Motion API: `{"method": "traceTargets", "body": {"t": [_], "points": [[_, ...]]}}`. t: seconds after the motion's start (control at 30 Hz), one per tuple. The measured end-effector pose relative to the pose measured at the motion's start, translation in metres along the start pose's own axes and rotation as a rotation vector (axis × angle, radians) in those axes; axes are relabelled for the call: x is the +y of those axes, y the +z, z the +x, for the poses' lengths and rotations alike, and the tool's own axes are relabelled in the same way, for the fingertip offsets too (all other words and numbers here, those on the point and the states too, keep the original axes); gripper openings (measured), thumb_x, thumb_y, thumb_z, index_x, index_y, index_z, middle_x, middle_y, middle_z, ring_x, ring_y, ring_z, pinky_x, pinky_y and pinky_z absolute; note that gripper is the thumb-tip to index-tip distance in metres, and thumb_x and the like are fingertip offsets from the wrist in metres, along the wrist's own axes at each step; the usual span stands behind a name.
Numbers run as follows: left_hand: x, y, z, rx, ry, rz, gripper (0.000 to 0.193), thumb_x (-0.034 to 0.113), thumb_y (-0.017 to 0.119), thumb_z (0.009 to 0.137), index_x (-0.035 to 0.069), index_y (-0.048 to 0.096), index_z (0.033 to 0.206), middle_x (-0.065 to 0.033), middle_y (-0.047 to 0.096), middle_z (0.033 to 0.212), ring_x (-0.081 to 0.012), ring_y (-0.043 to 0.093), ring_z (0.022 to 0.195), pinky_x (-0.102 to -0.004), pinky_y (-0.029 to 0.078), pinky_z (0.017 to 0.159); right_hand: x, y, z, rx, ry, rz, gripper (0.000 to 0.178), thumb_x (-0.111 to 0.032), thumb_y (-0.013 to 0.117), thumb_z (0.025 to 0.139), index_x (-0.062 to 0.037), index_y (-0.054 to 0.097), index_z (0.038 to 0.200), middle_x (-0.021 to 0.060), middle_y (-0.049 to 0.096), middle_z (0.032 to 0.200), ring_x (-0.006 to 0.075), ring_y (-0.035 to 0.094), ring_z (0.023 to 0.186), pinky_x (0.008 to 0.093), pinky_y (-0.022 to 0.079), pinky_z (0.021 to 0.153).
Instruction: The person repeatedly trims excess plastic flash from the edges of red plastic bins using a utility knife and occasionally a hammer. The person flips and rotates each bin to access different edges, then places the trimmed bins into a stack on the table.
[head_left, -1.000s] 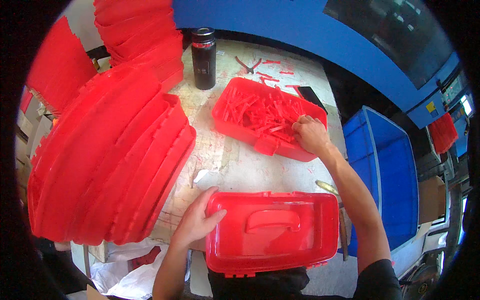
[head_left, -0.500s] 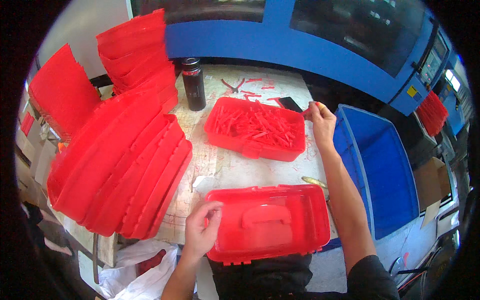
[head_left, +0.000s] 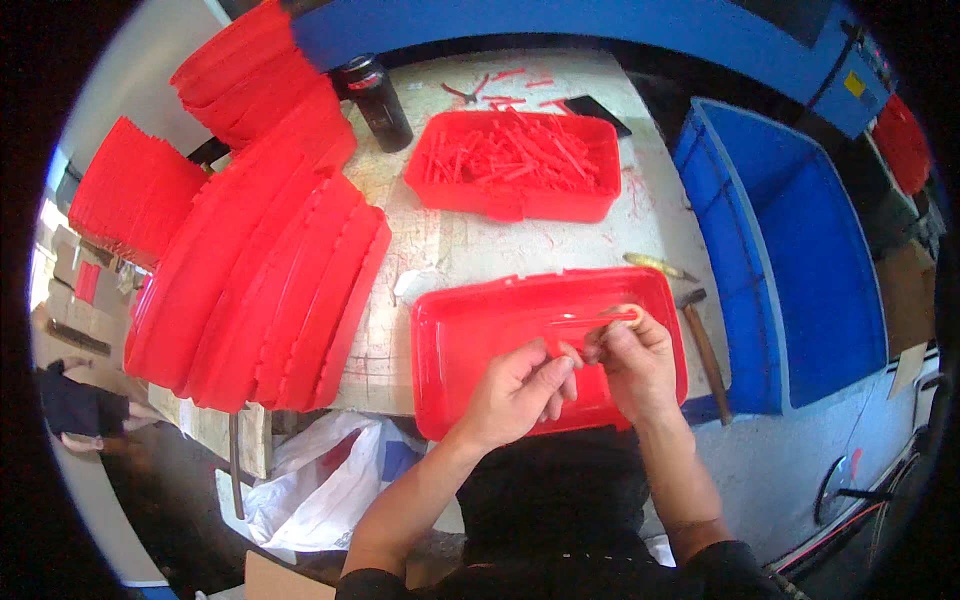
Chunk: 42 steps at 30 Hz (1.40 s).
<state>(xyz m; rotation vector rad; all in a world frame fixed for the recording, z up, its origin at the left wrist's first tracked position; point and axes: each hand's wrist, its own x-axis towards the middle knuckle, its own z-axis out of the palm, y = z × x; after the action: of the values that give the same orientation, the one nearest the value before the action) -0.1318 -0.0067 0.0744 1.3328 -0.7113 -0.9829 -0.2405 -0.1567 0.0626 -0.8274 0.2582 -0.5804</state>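
Observation:
A shallow red plastic lid (head_left: 455,335) lies at the table's near edge in front of me. Above its right half, my right hand (head_left: 640,365) is closed on a thin red plastic strip (head_left: 580,321); a pale band circles one of its fingers. Close beside it, my left hand (head_left: 510,395) is curled with thumb and fingers together, and whatever is in that pinch is hidden. Both hands cover part of the lid's inside. Farther back stands a red plastic box (head_left: 470,200) heaped with red strips (head_left: 510,155).
Nested red boxes (head_left: 250,270) are stacked on the left. A black bottle (head_left: 380,105), pliers (head_left: 467,93) and a dark phone (head_left: 598,113) are at the back. A yellowish knife-like tool (head_left: 655,265) and a hammer (head_left: 708,360) lie right of the lid, before a blue bin (head_left: 765,320).
My right hand has come from the strip box's right corner down over the lid with a strip. My left hand has moved right from the lid's left edge. The view has tilted downward.

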Motion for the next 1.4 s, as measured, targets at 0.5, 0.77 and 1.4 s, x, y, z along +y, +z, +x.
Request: {"method": "traceTargets", "body": {"t": [0.5,0.77,1.4], "points": [[-0.001,-0.001,0.009,-0.661,-0.492,0.201,0.036,0.033,0.046,0.106,0.004,0.062,0.092,-0.0011,0.058,0.063,-0.0074,0.054,0.052,-0.0237,0.043,0.05,-0.045,-0.034,-0.062,-0.858,-0.278,-1.781,0.07,-0.03,0.076,0.081,0.0002,0.048,0.138,0.0166,0.056,0.114,0.0272,0.066,0.094,0.0338,0.057,0.077],[-0.007,0.006,0.003,-0.397,-0.169,0.457,0.037,0.035,0.05,0.104,0.001,0.062,0.107,-0.0061,0.064,0.074,-0.0135,0.062,0.064,-0.0281,0.049,0.058,-0.037,-0.047,-0.063,-0.569,-0.506,-1.541,0.035,-0.017,0.077,0.084,-0.003,0.065,0.115,0.0103,0.063,0.086,0.0259,0.068,0.073,0.0358,0.058,0.062],[0.021,0.061,0.078,-0.084,0.502,0.79,0.027,0.01,0.061,0.095,0.001,0.065,0.12,-0.0181,0.07,0.091,-0.0325,0.071,0.081,-0.0384,0.057,0.071,-0.047,-0.052,-0.091,0.066,-0.136,-1.166,0.018,-0.015,0.058,0.097,-0.0002,0.06,0.108,0.0104,0.063,0.076,0.0227,0.063,0.064,0.0352,0.049,0.059]]}}
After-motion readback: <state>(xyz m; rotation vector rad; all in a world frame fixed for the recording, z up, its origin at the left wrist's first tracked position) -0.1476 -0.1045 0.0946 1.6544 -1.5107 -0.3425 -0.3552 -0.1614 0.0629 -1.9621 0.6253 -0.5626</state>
